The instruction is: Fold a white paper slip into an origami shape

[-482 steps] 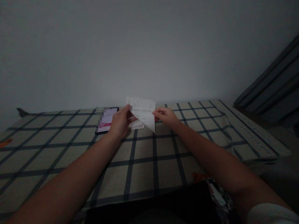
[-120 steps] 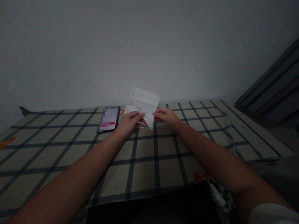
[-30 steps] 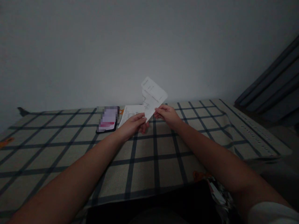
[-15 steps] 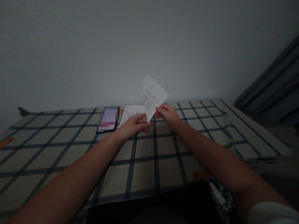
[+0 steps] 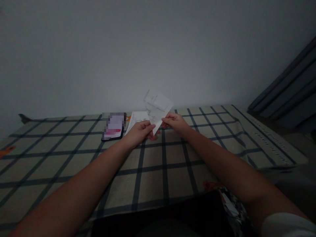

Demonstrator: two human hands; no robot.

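Wall (image 5: 158, 49): plain, grey in dim light, full width of the background.

Cloth-covered counter (image 5: 151, 179): dark checks on beige, lettering at the right end.

Curtain (image 5: 286, 82): dark, pleated, far right.

Papers (image 5: 135, 117): white, printed, lying flat, partly hidden behind the left hand.

Phone (image 5: 115, 127): face up, just left of the papers, screen pixelated.

Sheet (image 5: 160, 107): white, printed, narrowing to a point below; folded or cut, not clear which. Held up at a tilt, upper part blurred.

Change against half a second ago: sheet lower and swung leftward; left thumb brought down onto the lower point from a spread pose. Bearing on the work, by judgement: sheet now steadied from two sides, with finer control of the narrow end.

Left grip (image 5: 139, 132): closed lightly on the lower point, thumb in front, fingers behind. Right grip (image 5: 174, 121): pinched on the right edge, fingers curled.

Position of sheet: between both grips, touching each; bulk above them, point downward at the left fingertips.
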